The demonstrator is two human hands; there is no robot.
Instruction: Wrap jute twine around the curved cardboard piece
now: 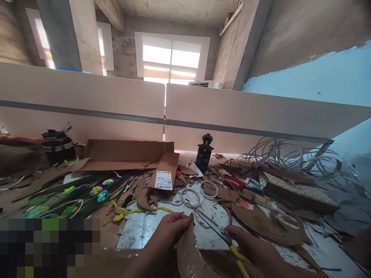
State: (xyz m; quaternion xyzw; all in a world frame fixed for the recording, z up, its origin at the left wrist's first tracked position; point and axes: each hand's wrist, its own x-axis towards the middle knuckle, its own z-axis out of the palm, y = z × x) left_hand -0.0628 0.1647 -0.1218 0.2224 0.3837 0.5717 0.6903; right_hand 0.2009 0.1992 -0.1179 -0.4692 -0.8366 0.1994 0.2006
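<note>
My left hand pinches the upper end of a curved strip of brown cardboard, which hangs down toward the bottom edge of the view. In my right hand is a pair of scissors with long metal blades and yellow handles. The blades point up and left, past the cardboard's edge, and appear slightly apart. Just beyond the blade tips lie two pale rings. A crescent-shaped cardboard piece rests left of the rings, beside yellow fuzzy stems.
A black bottle with its lid up stands at the back, near a folded cardboard box. Coiled wire spreads at right, above cardboard scraps. Colourful fuzzy flowers and a dark jar are at left. The lower-left corner is pixelated.
</note>
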